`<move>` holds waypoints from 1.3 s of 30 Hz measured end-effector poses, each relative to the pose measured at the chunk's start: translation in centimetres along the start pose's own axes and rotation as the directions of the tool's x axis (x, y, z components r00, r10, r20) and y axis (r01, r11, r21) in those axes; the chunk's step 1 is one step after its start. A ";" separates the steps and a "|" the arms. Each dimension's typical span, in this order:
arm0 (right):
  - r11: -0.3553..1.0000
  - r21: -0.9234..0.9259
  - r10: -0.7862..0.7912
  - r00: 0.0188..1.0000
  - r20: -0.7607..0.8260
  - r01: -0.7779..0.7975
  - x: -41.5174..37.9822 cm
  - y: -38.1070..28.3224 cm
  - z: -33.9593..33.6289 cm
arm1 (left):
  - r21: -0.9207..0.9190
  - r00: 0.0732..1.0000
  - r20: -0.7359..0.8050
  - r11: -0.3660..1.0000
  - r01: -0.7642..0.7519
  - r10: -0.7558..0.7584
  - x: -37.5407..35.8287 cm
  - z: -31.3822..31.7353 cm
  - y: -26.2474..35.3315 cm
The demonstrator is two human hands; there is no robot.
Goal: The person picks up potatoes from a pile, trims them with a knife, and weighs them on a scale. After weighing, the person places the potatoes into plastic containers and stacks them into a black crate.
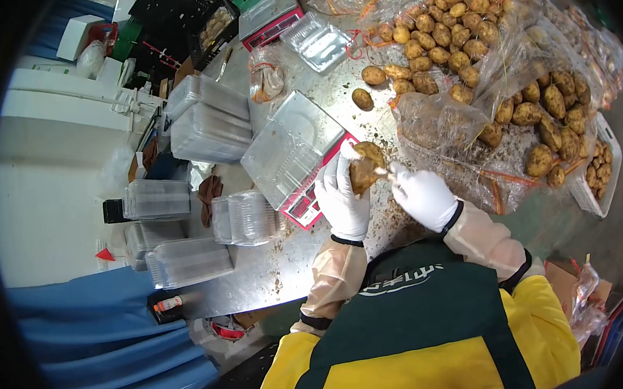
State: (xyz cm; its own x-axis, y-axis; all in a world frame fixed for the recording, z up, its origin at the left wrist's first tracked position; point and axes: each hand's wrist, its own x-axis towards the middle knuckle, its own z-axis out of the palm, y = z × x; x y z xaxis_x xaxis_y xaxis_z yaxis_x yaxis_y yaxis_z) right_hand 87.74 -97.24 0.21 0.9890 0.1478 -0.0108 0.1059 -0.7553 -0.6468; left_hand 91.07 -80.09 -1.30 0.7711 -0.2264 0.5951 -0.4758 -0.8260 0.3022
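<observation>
My left hand (pixel 341 196), in a white glove, is closed around a brown potato (pixel 366 169) held just above the metal table (pixel 279 264). The gloved fingertips of my right hand (pixel 422 198) pinch the potato's right end. Both hands hover beside a red scale (pixel 302 209) that carries an open clear plastic tray (pixel 286 146). Past my hands, a large pile of potatoes (pixel 449 39) spills out of torn clear bags (pixel 437 124) over the far right of the table. Two loose potatoes (pixel 368 87) lie apart from the pile.
Stacks of clear plastic containers (pixel 209 120) and more stacked clear containers (pixel 246 217) crowd the table's left side. A second scale (pixel 269 13) and an empty clear tray (pixel 317 41) sit at the far end. A white crate of potatoes (pixel 602 166) stands on the right. Dirt litters the table near my hands.
</observation>
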 end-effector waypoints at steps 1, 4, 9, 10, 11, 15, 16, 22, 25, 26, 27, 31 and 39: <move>0.999 -0.035 0.000 0.998 0.060 0.002 -0.2 -0.5 0.0 | 0.010 1.000 -0.006 1.000 0.011 -0.011 0.0 0.0 0.1; 0.998 0.042 -0.043 0.997 -0.066 0.046 0.6 0.4 -0.1 | 0.029 1.000 -0.005 0.999 0.029 -0.028 0.1 -0.1 0.2; 1.000 -0.012 -0.013 0.999 -0.033 0.012 0.7 0.3 -0.3 | 0.044 0.999 -0.010 0.998 0.041 -0.041 0.2 -0.2 0.3; 0.996 -0.045 -0.070 0.997 0.029 0.071 0.3 -0.2 0.0 | 0.056 0.998 0.001 0.996 0.068 -0.068 0.3 -0.2 0.4; 0.997 -0.033 -0.067 0.997 0.025 0.068 -0.1 -1.0 0.3 | 0.070 0.995 0.013 0.993 0.093 -0.094 0.3 -0.3 0.4; 1.000 0.000 -0.024 0.999 -0.038 0.024 1.7 2.1 0.0 | 0.076 0.995 -0.007 0.992 0.097 -0.097 0.1 -0.1 0.2; 1.000 -0.005 -0.008 0.991 -0.134 0.008 2.2 2.8 0.3 | 0.063 0.994 -0.009 0.992 0.110 -0.110 0.1 -0.3 0.3; 0.996 -0.086 -0.019 0.996 -0.082 0.012 0.4 0.8 0.4 | -0.057 0.977 0.008 0.975 0.214 -0.214 0.4 -0.2 0.3; 0.995 -0.095 -0.047 0.996 -0.081 0.039 0.6 0.5 0.6 | -0.130 0.953 0.074 0.945 0.300 -0.292 0.1 0.1 0.1; 0.995 -0.095 -0.051 0.994 -0.096 0.041 0.8 0.6 0.9 | -0.158 0.945 0.100 0.933 0.323 -0.311 0.0 0.2 0.0; 0.987 -0.147 -0.074 0.996 -0.041 0.068 0.6 0.6 1.4 | -0.186 0.936 0.125 0.919 0.348 -0.330 -0.2 0.2 0.0; 0.972 -0.208 -0.114 0.993 -0.010 0.110 -0.3 -0.3 1.7 | -0.147 0.949 0.092 0.939 0.313 -0.302 0.0 0.8 -0.6; 0.960 -0.224 -0.175 0.985 0.001 0.170 0.1 0.2 1.2 | -0.386 0.859 0.255 0.768 0.512 -0.444 -0.1 0.3 -0.8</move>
State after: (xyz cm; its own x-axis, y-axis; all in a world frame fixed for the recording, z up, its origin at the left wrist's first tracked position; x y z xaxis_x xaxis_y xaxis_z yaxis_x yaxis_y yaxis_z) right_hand 87.69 -96.58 -0.82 0.9552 0.2777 0.1018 0.2932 -0.8426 -0.4518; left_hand 91.47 -79.58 -1.83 0.9815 0.0411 0.1871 -0.1339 -0.5510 0.8237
